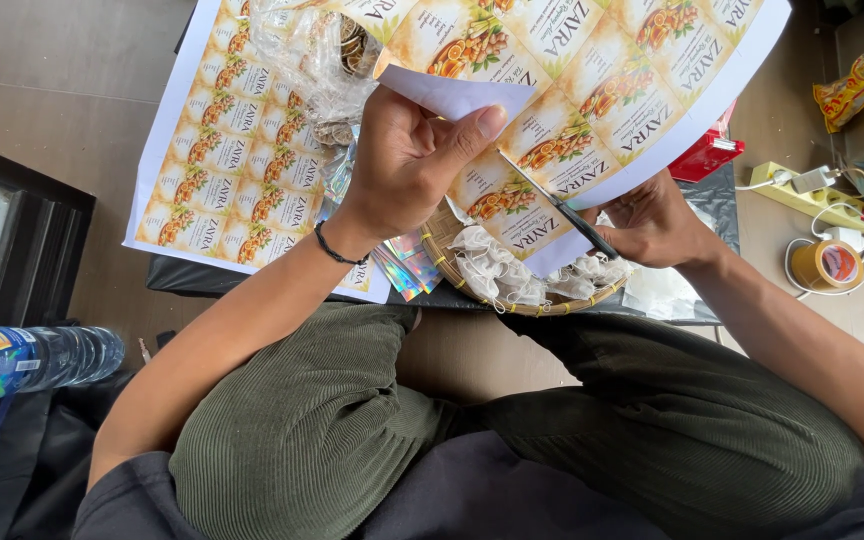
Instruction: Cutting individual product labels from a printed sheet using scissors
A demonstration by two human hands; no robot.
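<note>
From the head camera, the left hand (407, 160) is closed on the folded edge of a big label sheet (592, 90), thumb on top. The sheet hangs in the air over the lap and the low worktop (202, 275). The right hand (657, 222) is wrapped shut around scissors (557, 205), whose blades are cutting into the sheet. The sheet looks thin, light and floppy, so it is best held close to the cut. Right under it sits a woven basket (472, 285) of small white bags. Another label sheet (232, 140) lies beside it. A tape roll (824, 264) and a water bottle (32, 358) are far off.
</note>
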